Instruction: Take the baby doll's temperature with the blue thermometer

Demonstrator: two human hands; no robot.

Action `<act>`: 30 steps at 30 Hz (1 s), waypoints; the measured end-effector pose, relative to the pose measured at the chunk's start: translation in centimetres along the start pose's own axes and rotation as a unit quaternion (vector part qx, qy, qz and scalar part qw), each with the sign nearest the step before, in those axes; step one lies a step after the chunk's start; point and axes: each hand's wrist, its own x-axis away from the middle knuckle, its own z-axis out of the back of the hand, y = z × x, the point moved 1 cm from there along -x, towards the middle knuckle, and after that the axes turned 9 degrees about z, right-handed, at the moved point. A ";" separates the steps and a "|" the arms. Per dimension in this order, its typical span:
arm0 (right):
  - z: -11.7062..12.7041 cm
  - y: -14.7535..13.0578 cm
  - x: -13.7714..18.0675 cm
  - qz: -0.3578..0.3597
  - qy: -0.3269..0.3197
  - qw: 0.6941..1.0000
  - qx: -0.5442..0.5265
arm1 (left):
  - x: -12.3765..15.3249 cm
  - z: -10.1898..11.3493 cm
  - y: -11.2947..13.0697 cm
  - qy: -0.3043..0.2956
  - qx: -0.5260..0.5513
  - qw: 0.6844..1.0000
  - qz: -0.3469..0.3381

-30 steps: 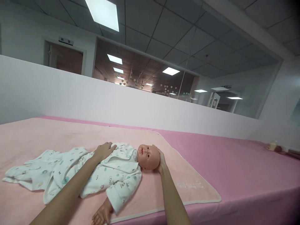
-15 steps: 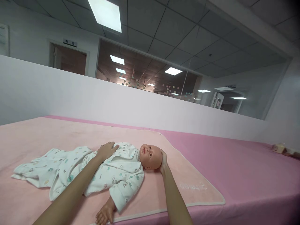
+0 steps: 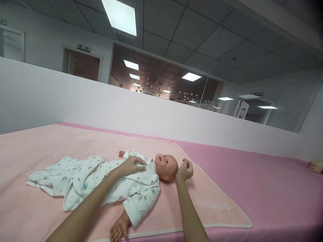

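Note:
A baby doll (image 3: 168, 166) lies on its back, head to the right, in a white printed baby outfit (image 3: 141, 196). My left hand (image 3: 132, 165) rests on the outfit's chest near the collar, its thumb and fingers apart around a small fold of cloth. Just right of the doll's head, my right hand (image 3: 185, 170) is raised a little with its fingers curled in; I see nothing in them. The wrist is close beside the head. One doll hand (image 3: 119, 228) sticks out of the near sleeve, the other out of the far sleeve.
Under the doll is a peach blanket (image 3: 222, 215) with a pale edge, spread over a pink sheet (image 3: 272, 188). A low white wall (image 3: 151, 116) runs behind, with a glass window above it. A small yellowish object (image 3: 315, 166) sits at the far right.
My right hand has come off the back of the doll's head and curled up beside it. My left hand has slid from the belly toward the collar. The doll's face has turned more upward.

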 end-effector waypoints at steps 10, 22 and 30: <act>-8.4 -2.4 8.6 0.478 -0.415 0.704 0.320 | -1.1 0.9 -2.3 0.149 0.279 0.941 0.122; -10.9 -3.2 7.6 0.228 -0.318 0.804 0.447 | -0.6 0.7 -1.4 0.084 0.409 0.900 0.124; -11.0 -2.9 8.2 0.205 -0.276 0.835 0.430 | -0.5 0.8 -1.2 0.080 0.404 0.902 0.129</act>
